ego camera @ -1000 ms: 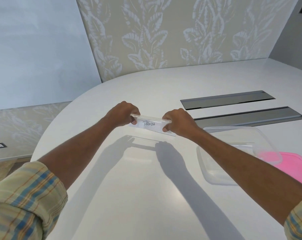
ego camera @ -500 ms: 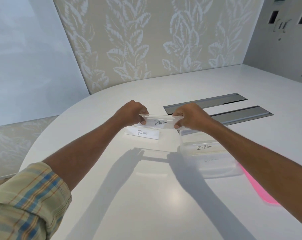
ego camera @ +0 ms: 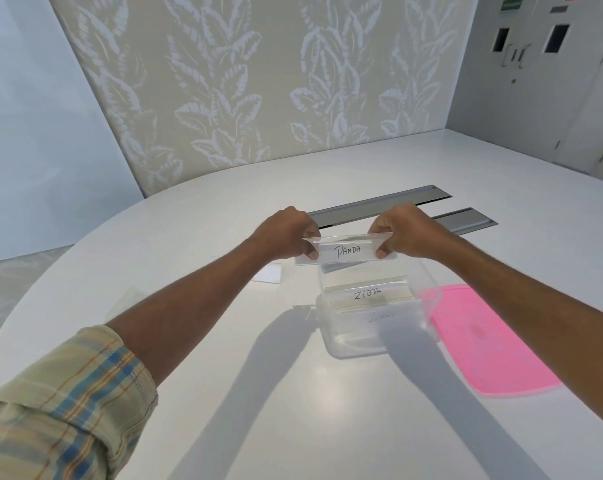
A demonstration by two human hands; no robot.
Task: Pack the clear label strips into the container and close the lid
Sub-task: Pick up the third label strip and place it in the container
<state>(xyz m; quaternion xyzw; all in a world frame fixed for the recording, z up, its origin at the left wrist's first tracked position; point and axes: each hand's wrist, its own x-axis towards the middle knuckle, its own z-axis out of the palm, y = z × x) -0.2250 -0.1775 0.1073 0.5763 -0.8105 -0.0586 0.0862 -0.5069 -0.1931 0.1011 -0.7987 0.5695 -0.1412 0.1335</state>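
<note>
A clear label strip marked PANDA (ego camera: 347,252) hangs in the air, held by its two ends. My left hand (ego camera: 286,233) pinches its left end and my right hand (ego camera: 405,230) pinches its right end. The strip is over the far edge of a clear plastic container (ego camera: 348,344) on the white table. Inside the container stands a strip marked ZEBRA (ego camera: 367,294), with another faint strip (ego camera: 379,317) in front of it. One more strip (ego camera: 267,273) lies on the table, partly hidden behind my left forearm. The pink lid (ego camera: 490,344) lies flat to the right of the container.
Two grey metal cable hatches (ego camera: 379,204) are set into the table behind my hands. A leaf-patterned wall panel stands beyond the table's far edge. The rounded table edge runs along the left.
Both hands have carried the PANDA strip to the right, from above the table to over the container. The strip on the table is now mostly hidden by my left forearm.
</note>
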